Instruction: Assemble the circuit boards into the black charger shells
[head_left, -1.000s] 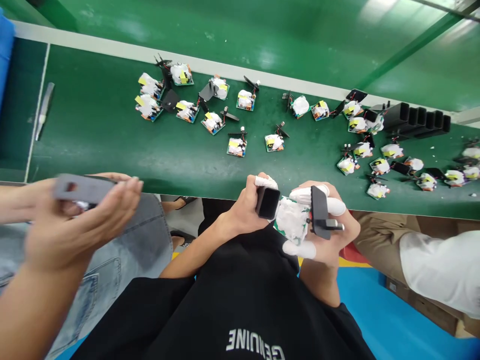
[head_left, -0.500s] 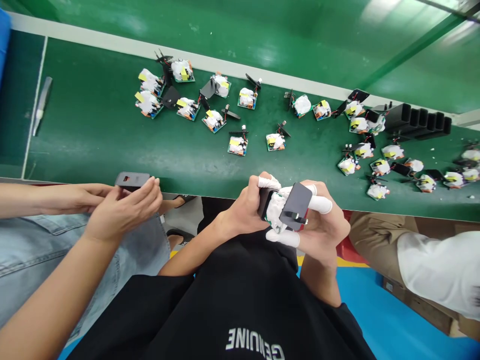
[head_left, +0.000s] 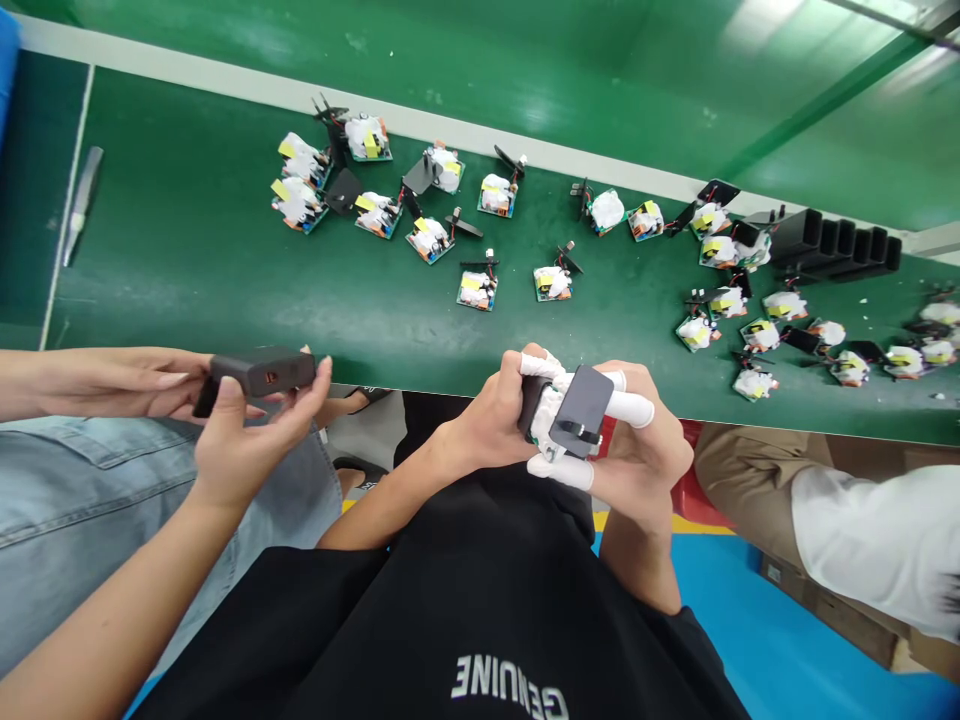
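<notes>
The left hand (head_left: 496, 415) grasps the case (head_left: 531, 398); the right hand (head_left: 646, 440), in white cots (head_left: 631, 408), pinches the board (head_left: 546, 412) at the case's mouth (how far in, I cannot tell), the plug plate (head_left: 585, 398) at its outer end. More boards (head_left: 477, 290) lie on the bench (head_left: 225, 290)

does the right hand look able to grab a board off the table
Probably not: the right hand holds a white-coated board and its black plug plate, at the black case in the left hand.
</notes>
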